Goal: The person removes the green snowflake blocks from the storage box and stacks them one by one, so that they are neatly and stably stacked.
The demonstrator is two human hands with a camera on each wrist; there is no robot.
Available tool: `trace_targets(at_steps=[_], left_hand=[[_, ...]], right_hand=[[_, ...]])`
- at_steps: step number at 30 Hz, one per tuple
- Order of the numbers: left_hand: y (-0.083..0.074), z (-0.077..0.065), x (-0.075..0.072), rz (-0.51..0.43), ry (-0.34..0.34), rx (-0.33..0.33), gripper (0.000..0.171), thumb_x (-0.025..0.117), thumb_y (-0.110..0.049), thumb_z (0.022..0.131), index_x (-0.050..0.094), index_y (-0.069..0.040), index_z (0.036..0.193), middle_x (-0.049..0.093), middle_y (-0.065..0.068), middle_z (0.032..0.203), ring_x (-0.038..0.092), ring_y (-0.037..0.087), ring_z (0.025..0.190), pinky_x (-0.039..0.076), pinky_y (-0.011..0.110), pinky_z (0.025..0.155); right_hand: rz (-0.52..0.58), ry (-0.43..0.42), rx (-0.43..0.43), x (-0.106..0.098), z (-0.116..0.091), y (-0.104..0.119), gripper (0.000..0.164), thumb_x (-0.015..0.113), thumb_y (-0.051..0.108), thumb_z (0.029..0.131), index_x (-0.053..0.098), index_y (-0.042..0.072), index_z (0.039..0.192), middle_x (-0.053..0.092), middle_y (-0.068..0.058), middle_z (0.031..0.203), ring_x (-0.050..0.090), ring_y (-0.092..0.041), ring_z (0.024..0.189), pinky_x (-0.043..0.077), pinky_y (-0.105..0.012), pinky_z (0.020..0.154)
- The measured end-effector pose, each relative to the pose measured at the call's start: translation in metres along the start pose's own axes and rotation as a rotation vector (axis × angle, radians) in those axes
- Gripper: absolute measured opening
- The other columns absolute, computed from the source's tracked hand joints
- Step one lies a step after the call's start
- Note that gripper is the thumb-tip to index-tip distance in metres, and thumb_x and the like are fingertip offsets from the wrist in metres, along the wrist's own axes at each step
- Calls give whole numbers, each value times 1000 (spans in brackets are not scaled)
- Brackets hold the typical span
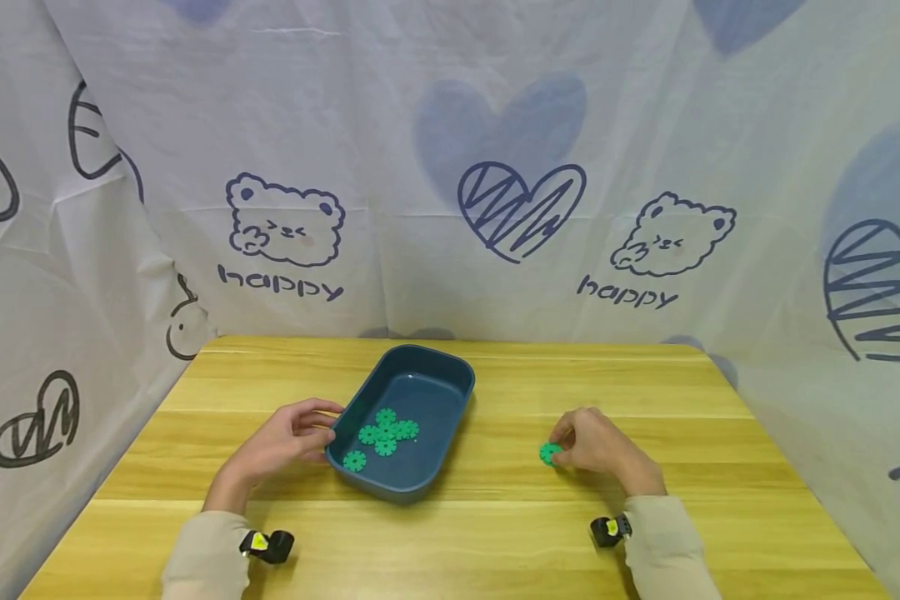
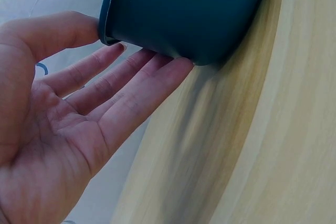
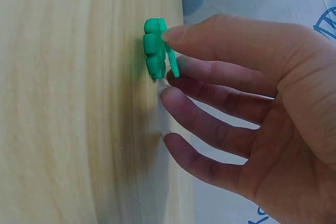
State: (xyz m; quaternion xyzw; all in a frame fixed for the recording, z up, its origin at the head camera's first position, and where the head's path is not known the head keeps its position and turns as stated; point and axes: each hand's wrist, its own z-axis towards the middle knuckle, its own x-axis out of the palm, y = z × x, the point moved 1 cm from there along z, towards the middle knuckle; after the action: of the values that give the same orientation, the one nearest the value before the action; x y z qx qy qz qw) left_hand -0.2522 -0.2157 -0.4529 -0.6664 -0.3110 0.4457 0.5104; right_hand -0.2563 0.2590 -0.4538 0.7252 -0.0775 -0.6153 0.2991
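Observation:
A deep blue rectangular tray (image 1: pixel 438 433) stands at an angle on the table. Several green notched discs (image 1: pixel 386 432) lie in its near part, with one in the near left corner. My left hand (image 1: pixel 288 437) is at the tray's left wall; in the left wrist view its thumb meets the rim and its fairly straight fingers (image 2: pixel 134 95) touch the outer side. To the right of the tray, my right hand (image 1: pixel 596 442) pinches a green notched disc (image 1: pixel 549 453) close over the table. In the right wrist view a thin green piece (image 3: pixel 172 59) tilts against a thicker lobed one (image 3: pixel 153 48).
The wooden table (image 1: pixel 495 533) carries the tray near its middle. A white cloth (image 1: pixel 397 167) with printed hearts and bears hangs behind the table and along its sides. Both wrists wear a small black camera (image 1: pixel 270 546).

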Motion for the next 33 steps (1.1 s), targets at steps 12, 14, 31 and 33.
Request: trace_targets(at_steps=[12, 14, 31, 33], left_hand=[[0, -1, -1, 6, 18, 19, 48, 60, -12, 103, 47, 6, 145, 53, 38, 141, 69, 35, 114, 65, 45, 87], [0, -1, -1, 3, 17, 18, 48, 60, -12, 103, 47, 6, 145, 53, 38, 142, 69, 35, 114, 65, 45, 87], [-1, -1, 0, 8, 7, 3, 49, 61, -12, 102, 48, 5, 145, 53, 37, 142, 68, 35, 116, 65, 43, 87], [-1, -1, 0, 9, 3, -1, 49, 62, -12, 102, 48, 4, 145, 53, 36, 143, 68, 35, 116, 65, 43, 87]], right_hand=[[1, -2, 11, -1, -1, -1, 19, 87, 14, 82, 78, 5, 96, 74, -3, 92, 64, -13, 83, 60, -32, 76], [5, 0, 7, -1, -1, -1, 20, 87, 14, 82, 78, 5, 97, 75, -3, 92, 64, -13, 84, 60, -32, 75], [44, 27, 0, 1, -1, -2, 27, 87, 6, 79, 76, 4, 103, 74, -5, 99, 66, -17, 89, 62, -34, 78], [36, 25, -7, 1, -1, -2, 27, 87, 6, 79, 76, 4, 103, 73, -5, 98, 66, -17, 88, 62, -33, 77]])
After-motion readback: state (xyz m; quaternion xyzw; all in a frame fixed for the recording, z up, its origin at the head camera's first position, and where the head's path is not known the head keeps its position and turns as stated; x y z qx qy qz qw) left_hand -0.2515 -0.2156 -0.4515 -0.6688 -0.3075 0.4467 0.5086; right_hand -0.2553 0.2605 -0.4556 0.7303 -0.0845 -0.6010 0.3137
